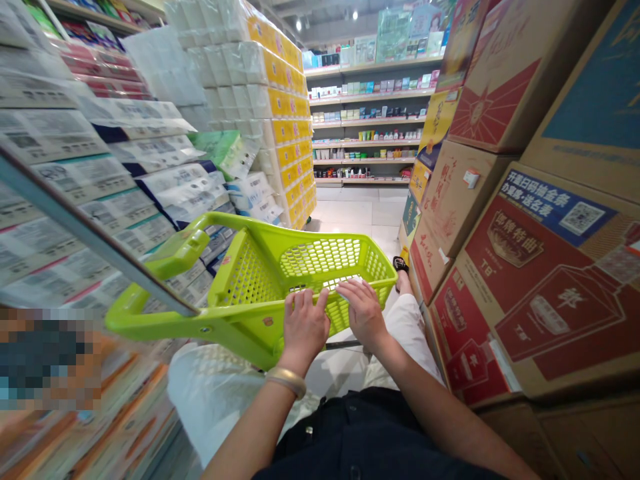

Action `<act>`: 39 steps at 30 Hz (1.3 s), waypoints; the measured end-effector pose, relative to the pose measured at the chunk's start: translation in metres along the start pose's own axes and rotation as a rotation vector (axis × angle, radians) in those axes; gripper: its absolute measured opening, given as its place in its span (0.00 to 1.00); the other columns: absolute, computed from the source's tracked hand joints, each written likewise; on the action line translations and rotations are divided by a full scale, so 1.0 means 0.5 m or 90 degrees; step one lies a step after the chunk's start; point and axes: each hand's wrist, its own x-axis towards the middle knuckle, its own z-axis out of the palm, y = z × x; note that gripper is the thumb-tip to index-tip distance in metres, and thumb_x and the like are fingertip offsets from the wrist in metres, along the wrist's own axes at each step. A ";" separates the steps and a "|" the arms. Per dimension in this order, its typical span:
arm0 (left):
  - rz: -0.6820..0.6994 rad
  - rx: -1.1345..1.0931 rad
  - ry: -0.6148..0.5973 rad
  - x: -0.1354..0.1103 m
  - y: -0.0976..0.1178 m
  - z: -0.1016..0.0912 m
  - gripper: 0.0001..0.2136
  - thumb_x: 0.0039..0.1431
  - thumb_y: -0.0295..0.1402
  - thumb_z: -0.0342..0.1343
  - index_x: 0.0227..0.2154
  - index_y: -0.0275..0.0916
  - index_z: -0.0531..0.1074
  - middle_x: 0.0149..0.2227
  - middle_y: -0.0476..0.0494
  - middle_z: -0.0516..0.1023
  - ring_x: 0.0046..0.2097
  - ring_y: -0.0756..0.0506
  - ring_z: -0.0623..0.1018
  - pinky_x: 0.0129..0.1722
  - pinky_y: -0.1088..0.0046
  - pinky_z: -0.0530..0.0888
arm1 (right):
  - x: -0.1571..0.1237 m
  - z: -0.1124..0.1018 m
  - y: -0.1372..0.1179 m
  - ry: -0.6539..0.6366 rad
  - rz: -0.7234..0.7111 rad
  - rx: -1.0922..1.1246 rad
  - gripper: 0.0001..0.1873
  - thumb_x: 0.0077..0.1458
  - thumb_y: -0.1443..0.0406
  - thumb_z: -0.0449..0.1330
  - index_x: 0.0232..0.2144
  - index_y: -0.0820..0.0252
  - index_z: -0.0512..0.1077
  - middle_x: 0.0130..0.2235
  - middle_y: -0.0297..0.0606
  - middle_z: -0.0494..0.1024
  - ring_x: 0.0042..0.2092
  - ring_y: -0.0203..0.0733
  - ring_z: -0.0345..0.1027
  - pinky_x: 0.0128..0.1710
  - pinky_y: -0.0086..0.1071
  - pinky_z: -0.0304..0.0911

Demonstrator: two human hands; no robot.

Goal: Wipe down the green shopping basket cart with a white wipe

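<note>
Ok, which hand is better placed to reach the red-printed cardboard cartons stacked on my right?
Probably your right hand. It rests on the lime-green plastic shopping basket closer to the red-printed cardboard cartons, while your left hand sits farther from them.

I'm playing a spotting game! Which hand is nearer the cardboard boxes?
Right. The right hand sits on the green basket left of the cardboard boxes; the left hand is farther away.

Down at the lower left, a pixelated patch (43, 357) blurs out whatever sits there. The goods on the far shelves (365, 120) are too small to make out, the cardboard boxes (545, 280) run off the right edge, and the right hand (363, 313) covers part of the green basket (250, 280).
</note>
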 end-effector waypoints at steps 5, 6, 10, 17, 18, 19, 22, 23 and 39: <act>0.000 -0.001 -0.003 -0.002 -0.001 -0.001 0.22 0.54 0.29 0.54 0.54 0.44 0.69 0.43 0.37 0.72 0.49 0.36 0.68 0.54 0.55 0.59 | 0.000 -0.025 0.055 0.048 0.066 -0.023 0.26 0.53 0.77 0.47 0.48 0.55 0.75 0.51 0.38 0.79 0.57 0.44 0.68 0.61 0.46 0.55; -0.001 -0.003 -0.003 -0.002 0.000 -0.001 0.22 0.54 0.29 0.54 0.54 0.44 0.69 0.43 0.37 0.72 0.49 0.36 0.67 0.54 0.55 0.58 | -0.002 -0.032 0.075 0.078 0.099 -0.035 0.26 0.51 0.77 0.47 0.47 0.57 0.75 0.49 0.40 0.79 0.56 0.45 0.68 0.61 0.47 0.56; -0.008 -0.011 -0.004 0.000 0.004 0.000 0.22 0.55 0.29 0.53 0.54 0.44 0.69 0.43 0.37 0.71 0.49 0.36 0.67 0.54 0.55 0.58 | -0.005 -0.030 0.085 0.119 0.137 -0.052 0.27 0.48 0.78 0.48 0.46 0.59 0.76 0.48 0.42 0.80 0.55 0.47 0.68 0.61 0.49 0.56; -0.004 -0.010 -0.011 -0.002 -0.001 -0.002 0.22 0.55 0.28 0.53 0.54 0.45 0.69 0.44 0.38 0.71 0.49 0.37 0.68 0.54 0.55 0.59 | 0.004 0.003 -0.004 -0.020 -0.019 0.003 0.26 0.55 0.76 0.48 0.51 0.52 0.73 0.53 0.35 0.78 0.59 0.40 0.65 0.64 0.42 0.52; -0.003 -0.007 -0.012 -0.003 -0.001 -0.004 0.22 0.55 0.28 0.52 0.54 0.45 0.69 0.44 0.37 0.71 0.49 0.37 0.68 0.54 0.55 0.59 | 0.004 -0.004 0.009 -0.006 0.001 -0.003 0.26 0.55 0.77 0.48 0.50 0.53 0.73 0.52 0.36 0.78 0.58 0.41 0.66 0.63 0.43 0.53; -0.002 -0.006 -0.013 -0.003 0.000 -0.005 0.22 0.55 0.28 0.52 0.54 0.45 0.69 0.44 0.37 0.71 0.49 0.36 0.68 0.54 0.55 0.59 | 0.003 -0.012 0.028 0.015 0.031 -0.013 0.26 0.54 0.77 0.48 0.49 0.54 0.74 0.51 0.37 0.78 0.58 0.43 0.66 0.63 0.45 0.54; -0.009 -0.011 -0.016 -0.003 0.005 -0.010 0.22 0.55 0.28 0.52 0.55 0.44 0.69 0.44 0.37 0.71 0.49 0.36 0.67 0.55 0.54 0.59 | -0.003 -0.034 0.087 0.097 0.122 -0.042 0.26 0.49 0.78 0.48 0.45 0.58 0.76 0.48 0.41 0.80 0.55 0.47 0.69 0.61 0.48 0.57; -0.012 -0.013 -0.016 -0.003 0.007 -0.011 0.22 0.55 0.28 0.52 0.55 0.44 0.69 0.44 0.37 0.71 0.49 0.36 0.67 0.55 0.54 0.59 | -0.005 -0.037 0.097 0.115 0.140 -0.046 0.26 0.48 0.78 0.48 0.45 0.59 0.76 0.47 0.42 0.80 0.55 0.47 0.69 0.60 0.49 0.57; -0.005 -0.006 -0.010 -0.006 0.001 -0.003 0.23 0.55 0.29 0.53 0.55 0.44 0.69 0.44 0.37 0.71 0.49 0.36 0.67 0.55 0.55 0.58 | -0.007 -0.034 0.086 0.123 0.139 -0.023 0.26 0.49 0.78 0.48 0.45 0.58 0.76 0.48 0.41 0.80 0.56 0.47 0.68 0.60 0.49 0.57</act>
